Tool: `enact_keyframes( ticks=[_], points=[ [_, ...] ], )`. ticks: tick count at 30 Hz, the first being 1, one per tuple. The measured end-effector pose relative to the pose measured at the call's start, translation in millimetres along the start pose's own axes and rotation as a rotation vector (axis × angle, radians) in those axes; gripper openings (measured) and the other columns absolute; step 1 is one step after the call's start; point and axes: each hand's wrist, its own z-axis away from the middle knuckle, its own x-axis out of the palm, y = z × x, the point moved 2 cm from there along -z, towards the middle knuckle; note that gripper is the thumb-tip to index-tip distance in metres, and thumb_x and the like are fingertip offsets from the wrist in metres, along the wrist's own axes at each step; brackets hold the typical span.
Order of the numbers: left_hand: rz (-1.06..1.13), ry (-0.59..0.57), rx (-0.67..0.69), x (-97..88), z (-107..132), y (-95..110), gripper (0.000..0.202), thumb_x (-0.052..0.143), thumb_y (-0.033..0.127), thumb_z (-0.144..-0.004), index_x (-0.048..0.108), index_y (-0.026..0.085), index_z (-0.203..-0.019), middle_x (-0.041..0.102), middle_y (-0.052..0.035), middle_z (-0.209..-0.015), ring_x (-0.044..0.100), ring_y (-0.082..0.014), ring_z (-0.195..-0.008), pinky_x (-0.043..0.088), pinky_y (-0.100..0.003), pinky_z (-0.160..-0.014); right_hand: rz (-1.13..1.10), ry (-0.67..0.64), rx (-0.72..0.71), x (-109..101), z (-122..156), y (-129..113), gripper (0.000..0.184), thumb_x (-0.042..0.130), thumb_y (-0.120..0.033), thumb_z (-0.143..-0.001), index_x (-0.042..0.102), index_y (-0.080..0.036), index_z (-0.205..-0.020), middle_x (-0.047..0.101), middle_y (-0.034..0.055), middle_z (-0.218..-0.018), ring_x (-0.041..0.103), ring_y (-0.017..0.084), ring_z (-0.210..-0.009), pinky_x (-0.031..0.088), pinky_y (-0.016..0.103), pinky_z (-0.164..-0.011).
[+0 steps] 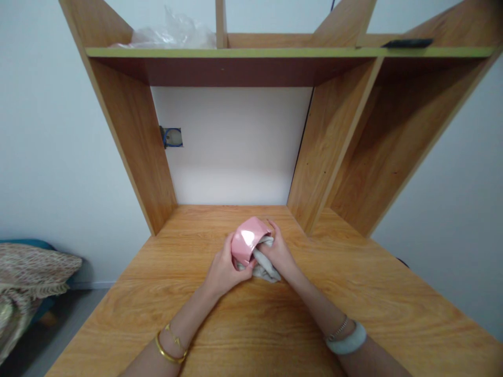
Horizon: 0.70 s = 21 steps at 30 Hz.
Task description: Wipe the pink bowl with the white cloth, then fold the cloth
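Observation:
A glossy pink bowl-like container [247, 240] with faceted sides is tilted on its side above the desk, its opening turned toward my right. My left hand [227, 267] grips it from the left, thumb at the lower rim. At the opening, my right hand [278, 250] is closed on a pale grey cloth [266, 266], pushing part of it inside; some fingers are hidden within the container. The rest of the cloth hangs below the rim, close to the desk top.
Around the hands spreads the wooden desk [157, 303]. Behind it rises a hutch with upright panels [341, 125] and a shelf [243, 52] bearing a clear plastic bag [173, 34] and a dark flat object [408, 43]. A patterned fabric [35, 267] lies at the far left.

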Motion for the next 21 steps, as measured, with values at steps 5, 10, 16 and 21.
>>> enact_keyframes(
  ticks=[5,10,16,21],
  points=[
    [-0.236,-0.04,0.049,-4.4,0,5,0.08,0.059,0.041,-0.067,0.024,0.015,-0.133,0.065,-0.0076,-0.091,0.063,-0.0228,-0.075,0.048,-0.032,-0.067,0.262,0.042,0.023,-11,4,-18,0.08,0.06,-0.026,-0.062,0.025,-0.015,-0.133,0.06,-0.003,-0.063,0.058,0.015,-0.056,0.043,0.024,-0.053],
    [-0.409,-0.059,0.07,-5.5,0,7,0.085,0.057,0.046,-0.066,0.021,0.014,-0.136,0.066,-0.0057,-0.076,0.063,-0.0242,-0.065,0.047,-0.033,-0.064,0.489,0.067,-0.036,-16,9,-30,0.077,0.054,-0.028,-0.066,0.024,-0.013,-0.135,0.056,-0.0042,-0.053,0.053,0.016,-0.047,0.037,0.022,-0.047],
    [-0.458,-0.087,0.112,-12.9,-2,6,0.086,0.052,0.047,-0.067,0.018,0.012,-0.138,0.065,-0.0062,-0.071,0.062,-0.0252,-0.058,0.047,-0.035,-0.059,0.793,0.023,-0.207,-15,14,-27,0.073,0.049,-0.029,-0.071,0.02,-0.018,-0.138,0.059,-0.001,-0.056,0.055,0.018,-0.05,0.036,0.024,-0.05],
    [-0.436,-0.074,0.238,-14.8,-1,-1,0.086,0.052,0.05,-0.066,0.019,0.013,-0.137,0.064,-0.0073,-0.076,0.061,-0.0237,-0.06,0.047,-0.035,-0.061,0.808,-0.05,-0.395,-16,16,-25,0.076,0.045,-0.022,-0.07,0.015,-0.016,-0.139,0.061,0.0003,-0.063,0.058,0.02,-0.059,0.04,0.026,-0.059]
  ],
)
